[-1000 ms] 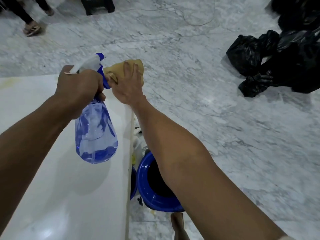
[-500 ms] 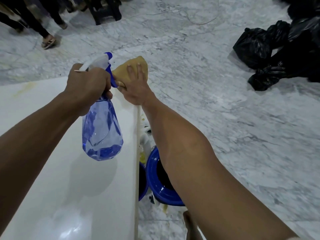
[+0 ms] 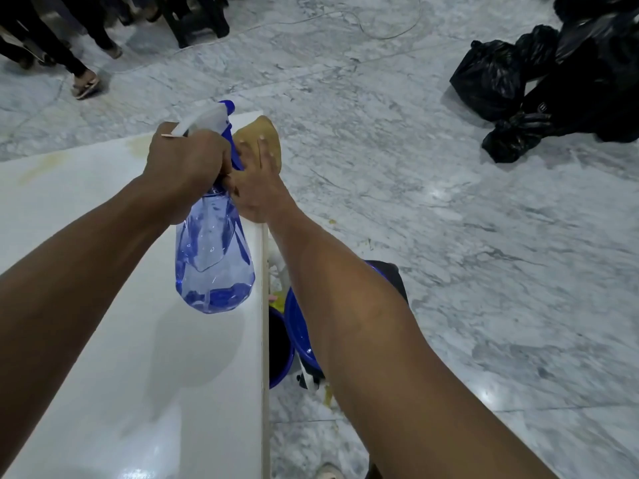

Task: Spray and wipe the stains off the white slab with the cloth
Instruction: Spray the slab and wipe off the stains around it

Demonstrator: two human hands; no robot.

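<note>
Pressing flat, the right hand (image 3: pixel 257 188) is pinning the tan cloth (image 3: pixel 264 133) at the white slab (image 3: pixel 103 340) far corner; left hand (image 3: pixel 188 160) is clenching the spray bottle (image 3: pixel 214 264), probably aiming toward yellowish stains (image 3: pixel 43 169).

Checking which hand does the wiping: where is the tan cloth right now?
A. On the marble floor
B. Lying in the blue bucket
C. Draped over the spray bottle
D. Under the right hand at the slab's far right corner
D: the right hand presses flat on the tan cloth at the white slab's far right corner.
</note>
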